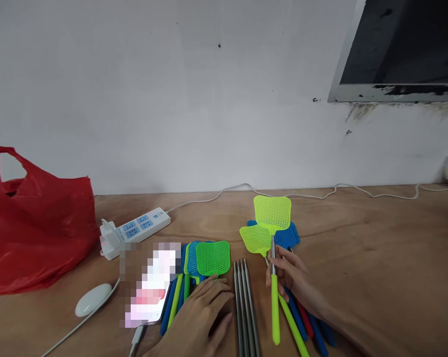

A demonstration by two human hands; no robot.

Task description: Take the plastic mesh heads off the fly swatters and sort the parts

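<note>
In the head view, my right hand [292,277] pinches a yellow-green fly swatter [272,213] by its metal rod. It is held upright, mesh head at the top and handle pointing down. Under it lie another yellow-green swatter [256,239], a blue swatter [286,237] and several blue and red handles. My left hand [203,317] rests over a pile of swatters, fingers stretched forward and thumb apart. Its fingertips lie at the base of a green swatter head [213,258]; whether they touch it is unclear. Between the hands lies a row of several grey metal rods [245,307].
A phone [155,282] with a lit, blurred screen lies left of the pile. Behind it are a power strip [144,225] and a red plastic bag [41,223]. A white oval object [93,300] sits by a cable. Another cable [313,197] runs along the wall.
</note>
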